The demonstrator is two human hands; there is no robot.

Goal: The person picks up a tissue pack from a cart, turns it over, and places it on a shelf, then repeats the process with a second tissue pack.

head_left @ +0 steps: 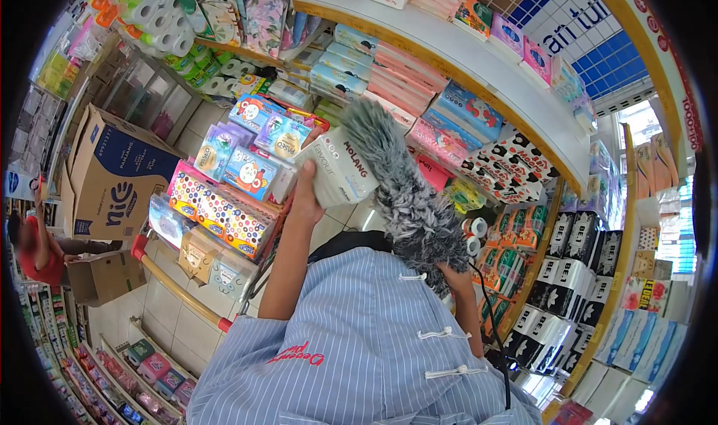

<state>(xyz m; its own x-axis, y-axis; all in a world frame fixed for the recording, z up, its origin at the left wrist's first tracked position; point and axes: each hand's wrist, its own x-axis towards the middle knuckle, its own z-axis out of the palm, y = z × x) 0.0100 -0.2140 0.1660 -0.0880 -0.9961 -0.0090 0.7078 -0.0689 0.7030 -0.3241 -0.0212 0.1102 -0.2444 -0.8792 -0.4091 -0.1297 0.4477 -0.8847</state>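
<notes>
fingers (309, 169) of the left hand (304, 197) are clamped on a white pack (336, 170) printed "molang" and "favour", near the centre of the frame. the pack lies to the right of these fingers, tilted, its left side in their grip; the thumb shows at that side, while the other fingers are mostly hidden behind the pack.

the right hand (456, 277), right of centre and lower down, is closed around the lower end of a fluffy grey duster (396, 185); the fur hides part of its fingers. the duster slants up and left, its paler tip just beside the upper edge of the white pack. a black cable (495, 316) runs down near the right hand, past the striped shirt (344, 328) at the bottom of the frame.

left of the left hand, a cart (179, 283) with a yellow and red handle carries dotted packs (217, 212), blue packs (258, 172) and other bundles. a brown carton (105, 174) marked "nice" stands at the left, with a smaller box (112, 275) below it and a person in red (45, 253) at the far left. a white shelf (479, 58) curves across the upper right, above rows of pink packs (404, 73); black and white packs (553, 298) are stacked at the lower right.
</notes>
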